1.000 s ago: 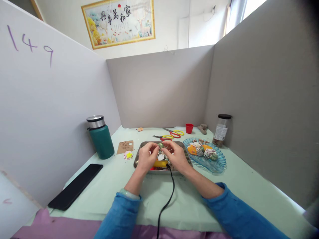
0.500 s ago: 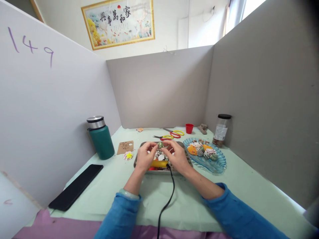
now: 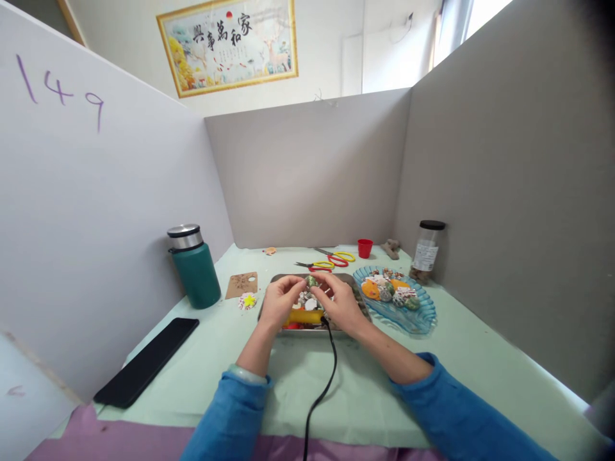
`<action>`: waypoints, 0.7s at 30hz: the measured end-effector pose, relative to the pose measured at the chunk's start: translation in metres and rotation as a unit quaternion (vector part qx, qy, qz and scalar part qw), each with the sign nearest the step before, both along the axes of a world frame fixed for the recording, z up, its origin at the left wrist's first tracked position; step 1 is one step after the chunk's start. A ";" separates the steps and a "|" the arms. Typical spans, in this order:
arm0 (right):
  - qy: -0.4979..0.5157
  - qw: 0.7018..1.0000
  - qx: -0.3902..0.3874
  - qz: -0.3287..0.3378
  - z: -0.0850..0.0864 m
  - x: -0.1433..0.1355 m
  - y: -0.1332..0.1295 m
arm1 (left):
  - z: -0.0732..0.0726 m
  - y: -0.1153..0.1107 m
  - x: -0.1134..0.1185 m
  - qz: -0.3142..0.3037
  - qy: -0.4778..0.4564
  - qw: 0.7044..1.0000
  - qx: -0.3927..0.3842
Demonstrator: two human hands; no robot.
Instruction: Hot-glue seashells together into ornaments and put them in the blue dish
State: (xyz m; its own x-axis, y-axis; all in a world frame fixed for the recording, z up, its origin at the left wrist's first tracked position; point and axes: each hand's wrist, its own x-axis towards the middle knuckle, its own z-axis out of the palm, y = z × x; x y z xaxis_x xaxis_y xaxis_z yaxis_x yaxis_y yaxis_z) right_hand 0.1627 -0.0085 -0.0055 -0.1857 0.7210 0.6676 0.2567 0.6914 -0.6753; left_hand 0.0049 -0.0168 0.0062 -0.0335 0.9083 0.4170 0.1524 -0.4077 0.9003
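Note:
Between the fingertips of my left hand (image 3: 281, 299) and my right hand (image 3: 340, 301) is a small round green patterned ball (image 3: 311, 282). Both hands pinch it over a metal tray (image 3: 362, 301). Inside the tray lie a yellow-handled tool (image 3: 306, 316) with a black cord (image 3: 331, 374), a white piece (image 3: 311, 305), something red and several small mixed bits, partly hidden by my hands. The cord runs from the tool's handle toward me, over the table's front edge.
Right of the tray is a blue glass plate (image 3: 423, 320) of decorated pieces, with a lidded jar (image 3: 426, 250) behind. Two pairs of scissors (image 3: 339, 258) and a red cup (image 3: 365, 248) lie farther back. Leftward are a brown card (image 3: 241, 285), a star-topped piece (image 3: 248, 301), green bottle (image 3: 196, 272) and black phone-like slab (image 3: 148, 362).
The green ball has shifted very slightly to the right and turned a little between my fingertips. Everything else stays where it was.

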 end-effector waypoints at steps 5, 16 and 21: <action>-0.014 0.999 0.004 -0.052 0.001 0.006 0.007 | 0.004 -0.001 -0.001 -0.007 -0.056 0.998 0.004; -0.460 0.864 -0.003 -0.205 0.003 0.026 0.020 | 0.003 -0.002 -0.002 -0.081 -0.121 0.989 -0.025; -0.479 0.853 -0.016 -0.207 0.004 0.025 0.017 | 0.007 -0.006 -0.002 -0.134 -0.200 0.970 -0.034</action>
